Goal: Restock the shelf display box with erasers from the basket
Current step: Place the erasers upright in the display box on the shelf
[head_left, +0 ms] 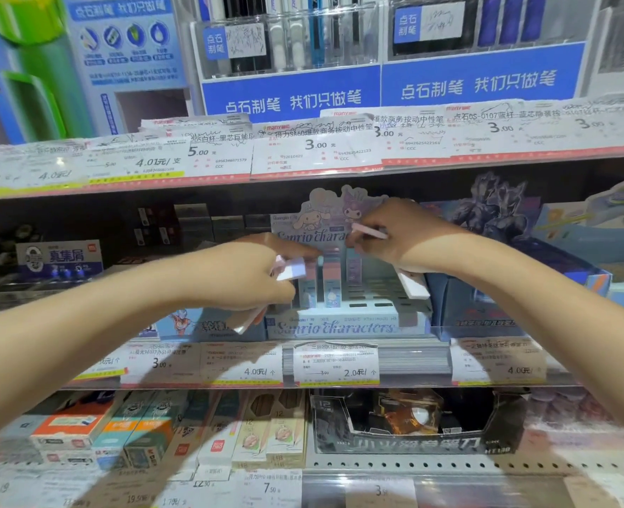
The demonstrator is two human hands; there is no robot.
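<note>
— Pale blue card, that's the display box [334,326] I'm working at, on the middle shelf [303,364]. My left hand [244,276] is just left of it, curled round a small stack of erasers [291,270], lilac and white ends poking toward the box. My right hand [394,232] is above the box's back rows, pinching one pink eraser [369,231] between thumb and fingertips. More white ones seem tucked under that palm, at the box's right wall.

— Which way is the pink one lying?

— Nearly flat, long axis running left to right across the box, tipped slightly down at the right end. The ones already standing [330,284] in the box are upright, long axis vertical, printed faces toward me.

— So it needs turning?

— I'd say so. Rotate it upright first, line its narrow end over an empty slot, most of which are toward the front and right of the box, then lower it straight so it doesn't knock its neighbours. Keep the left hand's stack steady beside the box.

— And the basket?

— Not in view from here.
</note>
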